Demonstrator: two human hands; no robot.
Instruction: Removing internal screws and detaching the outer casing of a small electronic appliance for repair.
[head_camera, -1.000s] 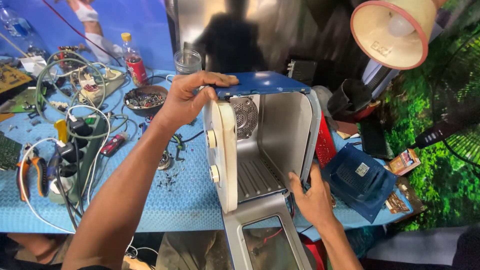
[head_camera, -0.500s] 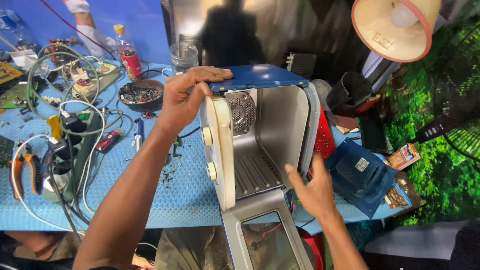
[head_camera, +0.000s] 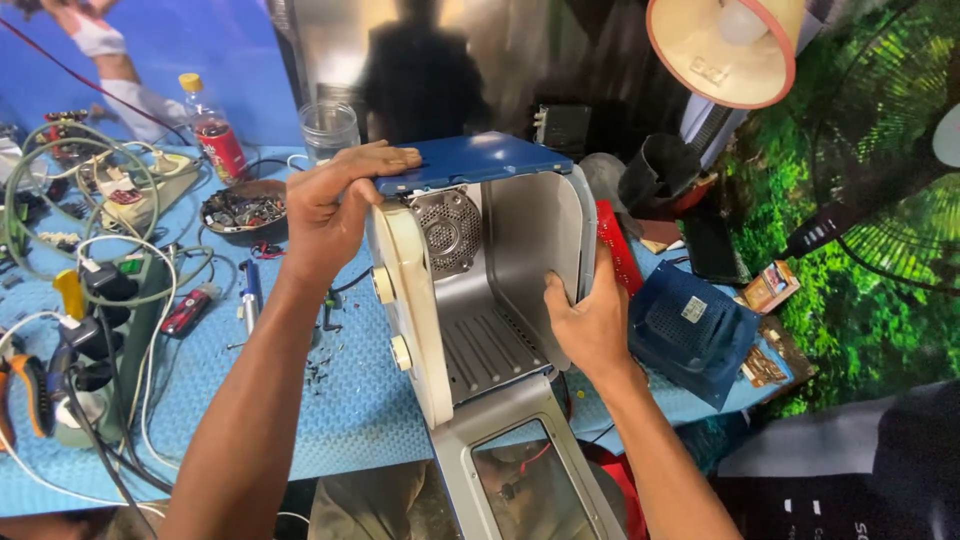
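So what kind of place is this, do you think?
Probably an appliance repair bench. The left hand and right hand hold an opened toaster oven on a blue mat scattered with screws, beside pliers, tangled cables and a dish of small parts.

A workbench covered with a blue textured mat (head_camera: 350, 400) carries everything. At its centre stands a cream and grey toaster oven shell (head_camera: 480, 290) with its glass door dropped open toward six o'clock. At ten o'clock sit a round dark bowl of small metal parts (head_camera: 243, 210), a clear plastic bottle with a red label (head_camera: 212, 135) and an empty clear glass jar (head_camera: 328, 128). At nine o'clock lie tangled green and white cables (head_camera: 90, 250). At three o'clock rests a dark blue vented plastic cover (head_camera: 690, 335).
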